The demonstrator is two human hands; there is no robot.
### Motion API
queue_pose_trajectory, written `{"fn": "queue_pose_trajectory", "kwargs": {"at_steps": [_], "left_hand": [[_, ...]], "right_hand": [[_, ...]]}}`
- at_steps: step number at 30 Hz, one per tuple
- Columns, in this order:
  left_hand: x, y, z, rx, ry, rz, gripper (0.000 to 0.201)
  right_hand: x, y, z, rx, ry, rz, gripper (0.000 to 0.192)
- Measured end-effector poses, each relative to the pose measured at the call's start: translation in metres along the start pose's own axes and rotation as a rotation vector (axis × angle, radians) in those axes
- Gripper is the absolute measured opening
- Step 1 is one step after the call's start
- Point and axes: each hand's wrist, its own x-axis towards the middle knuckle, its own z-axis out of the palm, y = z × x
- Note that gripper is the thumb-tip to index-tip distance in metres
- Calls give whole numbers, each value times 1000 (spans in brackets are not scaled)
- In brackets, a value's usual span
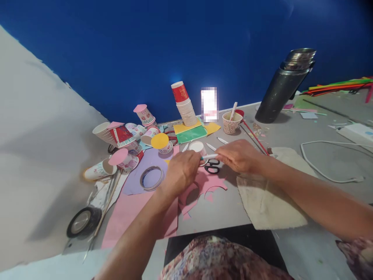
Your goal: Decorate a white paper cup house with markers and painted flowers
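Between my two hands a white marker pen [211, 156] is held level above the table. My left hand [185, 167] has its fingers closed round the teal end. My right hand [237, 156] pinches the white end. Just behind the pen stands a small paper cup [197, 146], partly hidden by my left hand. Black-handled scissors [212, 170] lie below the pen. Two more white pens, a nearer one [210, 147] and a farther one [223, 140], rest beyond. Cut pink paper [204, 179] with round holes lies under and in front of my hands.
Decorated paper cups [125, 159] crowd the left, near a tape roll [152, 178] and black tape [81, 222]. A tall cup stack [186, 111] leans by the blue wall. At right are a patterned cup [231, 125], dark flask [281, 91], beige cloth [271, 202] and white cable [326, 177].
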Motion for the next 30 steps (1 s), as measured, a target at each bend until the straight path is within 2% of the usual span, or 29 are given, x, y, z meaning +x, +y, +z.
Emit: {"fn": "queue_pose_trajectory", "kwargs": {"at_steps": [2,3,5,7,9,11,14,16,19,22,25,28,30], "left_hand": [[-5,-16,-22,89,-7,-218,42],[-8,-24,-32,128,-24,-322,40],[-11,-33,-46,176,-97,-429,33],[-10,-33,-46,153,-188,-480,23],[-6,-26,-33,84,-272,-487,18],[-2,-19,-14,61,-277,-450,16],[-2,-10,9,-12,7,-265,44],[-4,-6,18,-74,101,-128,58],[-5,-3,26,-125,34,-41,85],[0,-6,33,-135,-35,-76,105],[8,-11,39,-158,-34,-130,102],[16,-16,42,-237,12,-222,82],[17,-19,38,-343,65,-267,76]], "right_hand": [[-1,20,-6,-29,207,120,48],[-1,28,-9,-28,270,162,49],[-1,36,-12,-4,349,208,48],[0,33,-11,88,374,227,38],[0,23,-6,208,328,224,35],[2,15,-1,329,289,228,40],[4,11,4,505,326,293,36],[6,12,4,585,347,362,31],[8,11,2,650,352,393,29],[9,7,-1,731,290,377,37],[8,6,0,820,227,449,43],[6,9,4,846,240,515,37],[5,13,8,839,266,524,34]]}}
